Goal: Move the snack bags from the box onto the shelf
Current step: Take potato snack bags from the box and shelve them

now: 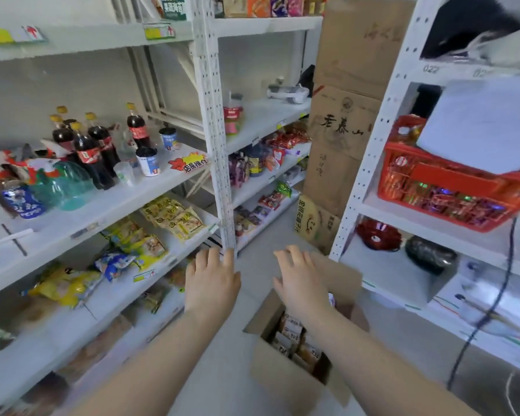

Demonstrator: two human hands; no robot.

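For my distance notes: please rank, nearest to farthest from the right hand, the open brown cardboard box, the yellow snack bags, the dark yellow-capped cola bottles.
From the right hand:
1. Open brown cardboard box, beneath it.
2. Yellow snack bags, left, on a lower shelf.
3. Dark yellow-capped cola bottles, farther left, one shelf higher.

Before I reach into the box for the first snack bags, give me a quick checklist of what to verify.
1. Left hand free: ok, open and holding nothing.
2. Right hand free: ok, open and holding nothing.
3. Box open: ok, flaps are spread.
4. Snack bags within view: ok, packed upright inside the box.
5. Room on the shelf: ok, a bare patch lies beside the yellow packets.
6. How many bags lie deeper in the box: cannot tell.
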